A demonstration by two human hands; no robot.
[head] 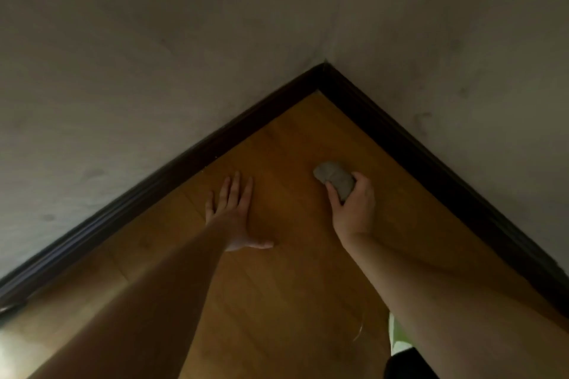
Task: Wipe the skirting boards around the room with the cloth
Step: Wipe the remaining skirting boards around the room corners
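Observation:
Two dark brown skirting boards meet in a corner at the upper middle: the left skirting board (172,169) and the right skirting board (431,157). My right hand (354,209) grips a bunched grey cloth (334,177), held over the wooden floor a short way in front of the right board and apart from it. My left hand (234,209) lies flat on the floor with straight, spread fingers, just in front of the left board.
Pale plaster walls (154,55) rise above both boards. The orange-brown wooden floor (283,286) fills the space between my arms. A bit of light green fabric (397,335) and dark clothing show at the bottom right.

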